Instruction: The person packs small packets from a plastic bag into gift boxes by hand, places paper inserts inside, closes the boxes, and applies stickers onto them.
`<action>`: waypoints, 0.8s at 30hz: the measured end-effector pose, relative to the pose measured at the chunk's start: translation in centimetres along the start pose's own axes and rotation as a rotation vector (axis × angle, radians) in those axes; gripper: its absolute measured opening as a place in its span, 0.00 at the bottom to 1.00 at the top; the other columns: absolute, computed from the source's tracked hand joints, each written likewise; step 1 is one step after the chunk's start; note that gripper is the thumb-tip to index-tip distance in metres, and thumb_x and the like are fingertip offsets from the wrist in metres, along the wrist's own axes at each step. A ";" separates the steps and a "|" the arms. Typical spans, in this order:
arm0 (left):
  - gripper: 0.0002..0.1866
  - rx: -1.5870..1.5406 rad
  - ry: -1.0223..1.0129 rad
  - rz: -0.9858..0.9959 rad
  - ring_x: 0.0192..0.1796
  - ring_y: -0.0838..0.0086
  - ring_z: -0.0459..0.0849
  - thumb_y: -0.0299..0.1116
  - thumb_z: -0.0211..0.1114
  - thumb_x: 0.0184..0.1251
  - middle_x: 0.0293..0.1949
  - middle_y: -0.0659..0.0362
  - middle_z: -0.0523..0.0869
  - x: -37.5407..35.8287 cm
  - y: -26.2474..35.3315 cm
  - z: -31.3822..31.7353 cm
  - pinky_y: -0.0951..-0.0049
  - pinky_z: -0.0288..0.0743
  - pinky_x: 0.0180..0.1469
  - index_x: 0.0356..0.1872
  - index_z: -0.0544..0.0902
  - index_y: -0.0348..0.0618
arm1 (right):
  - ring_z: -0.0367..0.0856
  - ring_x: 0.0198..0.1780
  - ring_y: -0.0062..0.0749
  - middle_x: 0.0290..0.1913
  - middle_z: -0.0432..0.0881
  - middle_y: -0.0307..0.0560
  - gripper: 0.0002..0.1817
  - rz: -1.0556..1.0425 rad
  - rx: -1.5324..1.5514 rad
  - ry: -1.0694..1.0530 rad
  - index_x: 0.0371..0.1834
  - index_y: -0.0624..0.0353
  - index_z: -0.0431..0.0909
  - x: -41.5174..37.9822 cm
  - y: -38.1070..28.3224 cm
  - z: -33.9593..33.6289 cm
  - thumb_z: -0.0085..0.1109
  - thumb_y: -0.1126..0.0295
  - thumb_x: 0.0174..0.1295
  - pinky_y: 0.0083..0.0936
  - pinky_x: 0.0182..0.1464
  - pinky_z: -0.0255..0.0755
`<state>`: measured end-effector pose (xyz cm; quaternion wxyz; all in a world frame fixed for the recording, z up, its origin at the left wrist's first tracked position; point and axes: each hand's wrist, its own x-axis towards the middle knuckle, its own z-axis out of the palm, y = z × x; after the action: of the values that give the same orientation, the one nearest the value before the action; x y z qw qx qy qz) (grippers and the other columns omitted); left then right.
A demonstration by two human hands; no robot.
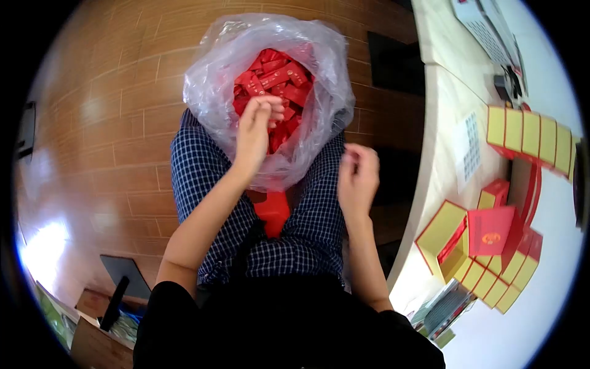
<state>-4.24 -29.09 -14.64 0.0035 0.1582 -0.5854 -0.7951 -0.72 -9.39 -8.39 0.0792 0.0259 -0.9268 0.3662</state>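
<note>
A large clear plastic bag (209,80) stands open between my knees, with many red printed packets (286,77) inside. Over the near left part of the packets is my left hand (261,120), its fingers bent; whether it holds anything is too small to tell. My right hand (358,178) is in the air just right of the bag, above my right thigh, with its fingers curled and blurred. Nothing can be made out between them. Below the bag, a red plastic surface (273,212) shows between my thighs.
At the right runs a table with a cream cover (439,123). On it are red and yellow boxes (531,135), an open box (445,237), a sheet of stickers (470,150) and a grey device (488,31). A black stand (126,277) is on the floor at lower left.
</note>
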 end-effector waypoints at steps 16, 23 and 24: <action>0.15 0.028 0.049 -0.409 0.48 0.78 0.79 0.38 0.49 0.75 0.45 0.61 0.83 14.7 -5.1 -6.4 0.77 0.70 0.52 0.52 0.79 0.44 | 0.75 0.50 0.39 0.45 0.76 0.47 0.14 -0.511 -0.657 -1.040 0.47 0.49 0.79 6.6 18.8 27.4 0.54 0.70 0.58 0.34 0.50 0.70; 0.17 -0.028 0.041 -0.488 0.48 0.77 0.79 0.41 0.49 0.74 0.46 0.60 0.82 15.3 -5.3 -6.8 0.76 0.69 0.53 0.53 0.78 0.44 | 0.74 0.50 0.36 0.42 0.76 0.43 0.10 -0.722 -0.853 -1.230 0.43 0.47 0.81 6.2 22.8 28.7 0.52 0.66 0.60 0.33 0.52 0.68; 0.17 -0.029 0.038 -0.493 0.48 0.77 0.79 0.41 0.49 0.74 0.46 0.60 0.82 15.2 -5.4 -6.9 0.76 0.69 0.53 0.53 0.78 0.44 | 0.74 0.49 0.37 0.41 0.77 0.44 0.10 -0.683 -0.858 -1.268 0.41 0.47 0.82 6.5 22.9 28.3 0.53 0.65 0.60 0.34 0.51 0.69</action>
<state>-15.97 -36.73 -25.25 -0.1772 0.3112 -0.5173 -0.7773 -13.20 -11.98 -43.11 -0.3476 0.4739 -0.7958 -0.1462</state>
